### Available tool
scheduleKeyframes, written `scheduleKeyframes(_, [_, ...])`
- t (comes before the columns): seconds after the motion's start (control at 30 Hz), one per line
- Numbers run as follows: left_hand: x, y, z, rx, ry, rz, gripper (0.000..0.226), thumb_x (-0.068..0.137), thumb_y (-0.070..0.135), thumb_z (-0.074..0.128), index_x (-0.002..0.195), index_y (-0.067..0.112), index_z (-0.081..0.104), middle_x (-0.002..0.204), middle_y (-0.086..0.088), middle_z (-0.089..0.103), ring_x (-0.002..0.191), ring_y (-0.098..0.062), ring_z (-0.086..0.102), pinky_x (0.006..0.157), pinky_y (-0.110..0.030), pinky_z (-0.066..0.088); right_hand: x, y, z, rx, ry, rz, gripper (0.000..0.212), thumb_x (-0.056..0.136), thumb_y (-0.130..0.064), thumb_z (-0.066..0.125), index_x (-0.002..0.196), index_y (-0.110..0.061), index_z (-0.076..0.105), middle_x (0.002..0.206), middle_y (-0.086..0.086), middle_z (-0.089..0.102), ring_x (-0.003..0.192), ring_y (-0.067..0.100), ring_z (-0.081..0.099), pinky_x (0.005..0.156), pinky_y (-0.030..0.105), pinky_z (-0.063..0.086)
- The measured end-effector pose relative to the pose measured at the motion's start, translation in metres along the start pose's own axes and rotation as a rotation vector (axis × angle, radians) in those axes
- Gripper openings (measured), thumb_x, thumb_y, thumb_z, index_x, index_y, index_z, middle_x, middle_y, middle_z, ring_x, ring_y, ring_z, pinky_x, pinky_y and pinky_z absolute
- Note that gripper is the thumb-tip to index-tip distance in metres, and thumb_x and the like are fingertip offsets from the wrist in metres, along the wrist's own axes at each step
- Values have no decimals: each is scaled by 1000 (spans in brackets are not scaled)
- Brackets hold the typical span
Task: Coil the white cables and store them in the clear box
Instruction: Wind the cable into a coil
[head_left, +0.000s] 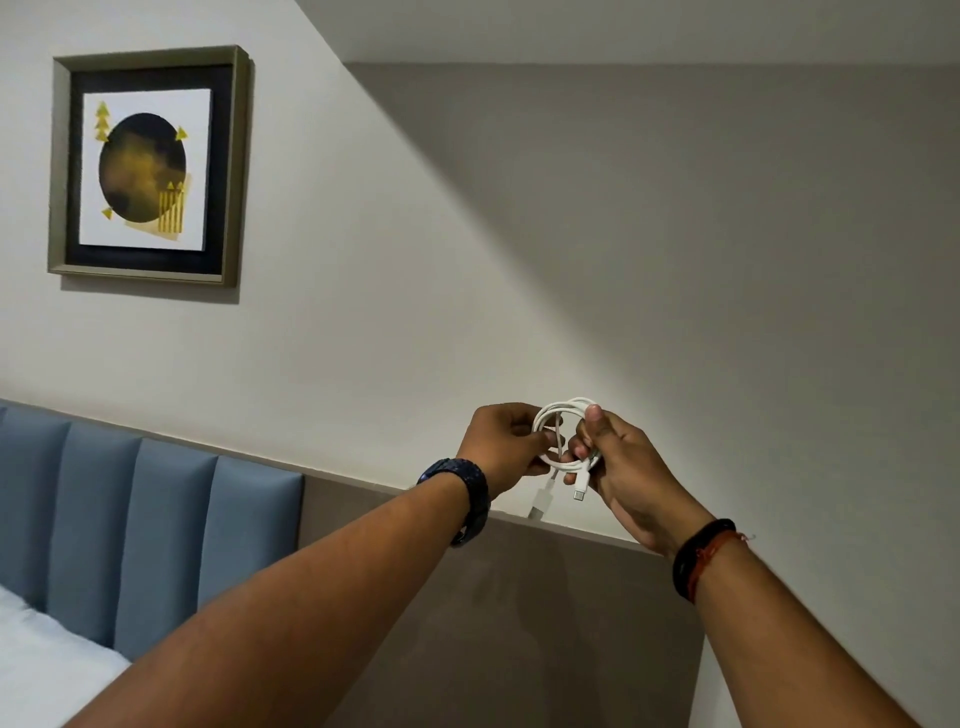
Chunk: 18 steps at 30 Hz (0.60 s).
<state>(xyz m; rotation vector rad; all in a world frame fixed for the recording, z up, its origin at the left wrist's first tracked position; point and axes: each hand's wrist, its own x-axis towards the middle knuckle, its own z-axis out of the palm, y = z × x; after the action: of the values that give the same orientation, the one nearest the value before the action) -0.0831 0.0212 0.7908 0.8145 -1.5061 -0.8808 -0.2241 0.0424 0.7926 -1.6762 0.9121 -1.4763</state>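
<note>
Head view: your left hand (500, 441) and right hand (623, 467) pinch opposite sides of the upright coiled white cable (569, 401). Its plugs (579, 491) dangle beneath; clear box unseen.

I log: coiled white cable (566, 403) between my left hand (500, 441) and right hand (629, 470); framed square picture (146, 167) well up-left of them.

Both hands: left (501, 441), right (621, 470), pinch coiled white cable (563, 415).

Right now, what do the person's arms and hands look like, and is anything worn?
No sleeves or gloves in view. The left hand has a dark blue-black watch on its wrist; the right hand has a black band and an orange-red thread on its wrist.
</note>
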Motion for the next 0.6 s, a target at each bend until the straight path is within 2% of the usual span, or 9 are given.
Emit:
scheduleKeyframes(0.13, [-3,1,-2,-187,-10,-28,21,88,0,59,106,11,58,86,-15,72,78,-28,70,76,-37,59,2,2,-1,-155,51,-11,38,99,-41,31,79,-17,54,70,2,49,71,18,54,72,32,52])
scheduleKeyframes(0.2, [-5,0,-3,-273,-37,-44,24,89,0,56,109,12,49,79,-12,70,73,-27,66,77,-38,59,2,3,-1,-236,84,-24,41,98,-42,31,83,-12,55,72,3,50,70,18,53,74,39,52])
scheduleKeyframes(0.3, [-5,0,-3,-328,-96,-61,24,92,2,52,109,15,42,72,-8,67,76,-27,61,80,-38,53,3,3,-1,-365,136,-49,44,98,-43,31,92,-8,56,73,3,52,71,22,51,77,48,52])
scheduleKeyframes(0.37, [-4,2,-3,-328,-105,-87,25,89,8,55,108,18,43,71,-5,67,78,-25,62,80,-36,47,3,3,-2,-458,175,-70,42,99,-43,30,90,-10,55,73,2,53,68,20,52,73,46,52])
scheduleKeyframes(0.43, [-4,3,-2,-259,-123,-81,34,83,17,66,108,19,43,76,-6,67,79,-22,62,78,-35,43,4,4,-3,-507,192,-87,39,99,-41,30,89,-13,55,72,1,54,57,15,53,60,34,49])
scheduleKeyframes(0.5, [-4,3,-1,-68,-129,-21,45,75,19,76,106,21,44,78,-7,66,74,-19,61,71,-29,45,6,6,-3,-536,201,-100,33,100,-39,31,86,-21,54,72,-1,55,51,10,52,51,21,43])
scheduleKeyframes(0.6, [-5,2,5,230,-28,90,44,71,12,76,101,22,46,71,-2,64,59,-12,59,57,-21,46,8,10,-2,-609,230,-128,32,100,-37,31,79,-22,49,73,-1,54,59,9,49,46,15,37])
